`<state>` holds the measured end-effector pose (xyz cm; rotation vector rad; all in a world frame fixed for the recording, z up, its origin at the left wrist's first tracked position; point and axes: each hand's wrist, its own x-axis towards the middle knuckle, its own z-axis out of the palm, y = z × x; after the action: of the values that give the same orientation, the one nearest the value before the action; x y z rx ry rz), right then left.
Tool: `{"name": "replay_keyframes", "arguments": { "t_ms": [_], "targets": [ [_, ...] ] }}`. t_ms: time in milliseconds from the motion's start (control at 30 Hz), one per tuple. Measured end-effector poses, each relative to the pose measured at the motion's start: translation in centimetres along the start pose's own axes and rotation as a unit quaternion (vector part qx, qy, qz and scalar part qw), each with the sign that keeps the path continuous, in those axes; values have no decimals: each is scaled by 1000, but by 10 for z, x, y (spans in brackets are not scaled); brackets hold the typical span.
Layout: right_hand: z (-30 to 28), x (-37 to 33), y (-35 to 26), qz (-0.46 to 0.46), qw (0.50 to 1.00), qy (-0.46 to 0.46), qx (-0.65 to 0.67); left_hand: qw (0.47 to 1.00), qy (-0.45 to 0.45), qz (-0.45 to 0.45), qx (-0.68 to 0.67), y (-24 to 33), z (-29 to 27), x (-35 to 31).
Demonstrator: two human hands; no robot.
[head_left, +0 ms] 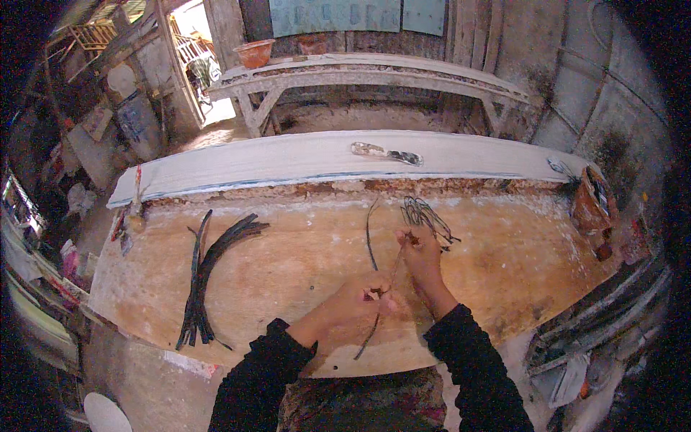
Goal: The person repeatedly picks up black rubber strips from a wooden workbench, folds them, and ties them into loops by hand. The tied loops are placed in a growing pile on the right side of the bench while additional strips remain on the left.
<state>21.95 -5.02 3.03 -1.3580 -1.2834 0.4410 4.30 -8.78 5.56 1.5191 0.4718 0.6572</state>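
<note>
My left hand (349,306) is closed in a pinch on a thin dark strip (370,234), low over the middle of the wooden board. One end of the strip reaches away past the fingers, and the other comes out below the hand. Farther off and to the right, my right hand (423,259) is closed too, its fingertips pinching a fine pale strand (396,268) that runs down to the left hand. Just beyond the right hand lies a bundle of looped dark strips (426,214), partly covered by it. A larger bundle of flat black strips (205,270) lies at the left.
The wooden board (288,252) fills the tabletop in front of me. Behind it, a long white plank (273,158) bears a smeared knife-like tool (387,153). A brown container (592,209) stands at the right edge. Farther back is a bench (374,68) with a bowl (254,53).
</note>
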Motion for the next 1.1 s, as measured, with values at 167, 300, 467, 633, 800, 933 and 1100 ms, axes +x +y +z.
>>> {"name": "replay_keyframes", "arguments": {
  "t_ms": [167,300,467,633,800,933,1100],
  "targets": [
    [-5,-2,-5,84,993,-78,20,992,40,-41,-109,12,-43,-7],
    [-8,-4,-16,79,985,-135,69,947,318,-33,-42,14,-60,4],
    [-6,-22,-42,163,943,-269,106,916,395,-50,-45,12,-85,3],
    [1,-26,-42,138,942,-301,55,924,370,-41,-87,-3,-98,-1],
    [-2,-25,-35,112,962,-240,71,928,344,-87,-114,28,-76,-8],
    [-5,-16,-33,144,953,-263,-34,943,318,-97,-11,18,-92,-16],
    [2,-39,-61,140,923,-359,15,918,375,-52,-123,3,-98,-6]
  ]
}}
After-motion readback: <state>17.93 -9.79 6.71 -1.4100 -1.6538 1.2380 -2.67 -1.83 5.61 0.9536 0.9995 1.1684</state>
